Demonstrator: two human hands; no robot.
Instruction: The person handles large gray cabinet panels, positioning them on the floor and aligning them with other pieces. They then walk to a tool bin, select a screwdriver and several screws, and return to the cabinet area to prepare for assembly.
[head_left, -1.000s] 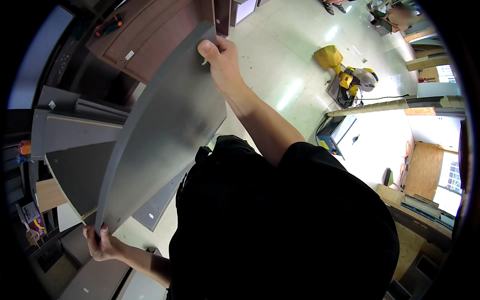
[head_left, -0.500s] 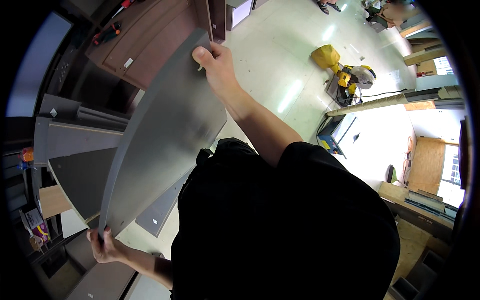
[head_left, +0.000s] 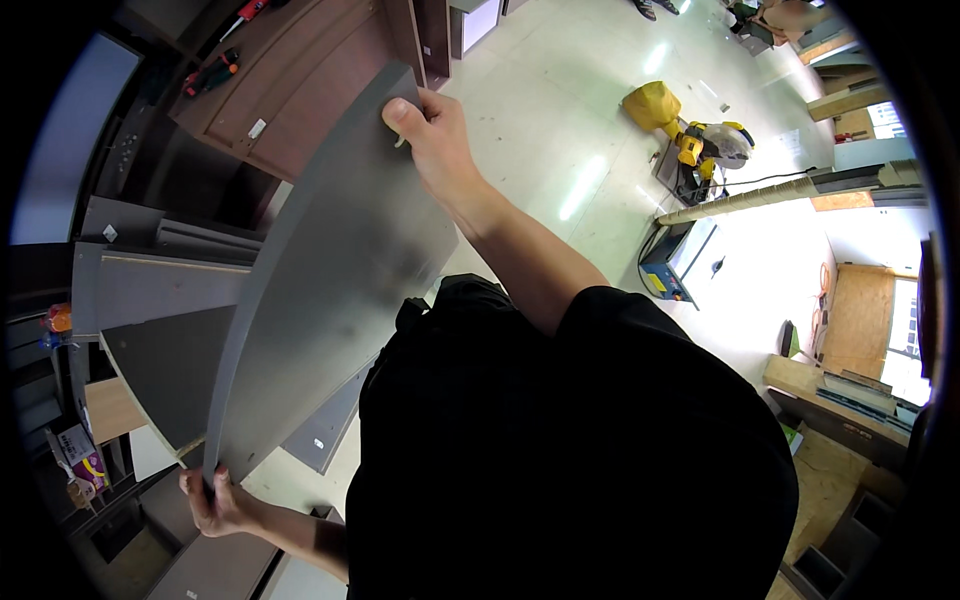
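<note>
A large grey board (head_left: pixel 320 270) tilts in front of my body, its long edge bowed by the lens. My left hand (head_left: pixel 220 504) is closed round its lower left corner, with the thumb on the near face. At the upper end my right hand (head_left: pixel 432 135) grips the edge, its thumb pressed on the face and its fingers behind, mostly hidden. A small pale piece (head_left: pixel 401 138) sticks out under the right thumb. Behind the board lie more dark panels (head_left: pixel 165 365), partly covered by it.
A brown cabinet (head_left: pixel 330 90) stands at the upper left, with a screwdriver (head_left: pixel 245 17) and pliers (head_left: pixel 212 72) on it. A yellow saw (head_left: pixel 692 150) sits on the pale floor to the right. Beyond a wrapped post (head_left: pixel 740 200) is a workbench. Another person (head_left: pixel 780 22) is far off.
The view has shifted slightly. Both hands keep their hold on the board, which stays almost in the same position.
</note>
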